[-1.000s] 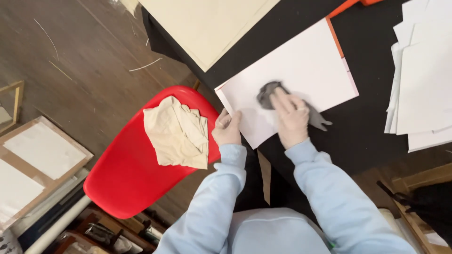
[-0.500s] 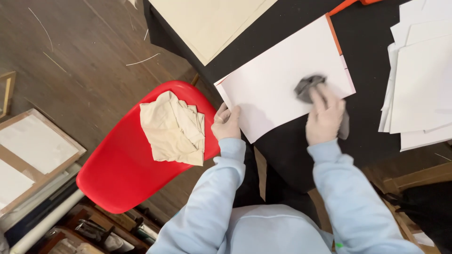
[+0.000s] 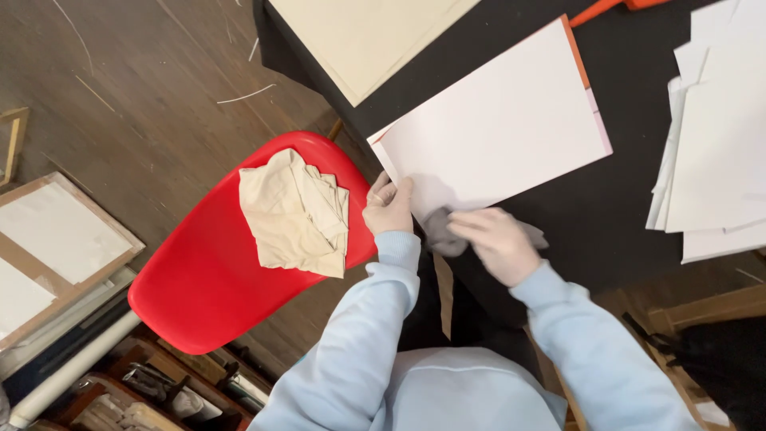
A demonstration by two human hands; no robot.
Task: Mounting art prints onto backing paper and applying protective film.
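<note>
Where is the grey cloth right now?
Head view, lower centre: the grey cloth lies under the right hand, at the white sheet's near edge, beside the left hand.

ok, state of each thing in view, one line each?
white sheet: flat on the black table, near corner pinned
left hand: pressed on the sheet's corner
right hand: closed on the grey cloth
grey cloth: bunched, on the sheet's near edge
beige cloth: crumpled, lying on the red chair
paper stack: loose, fanned, flat
</note>
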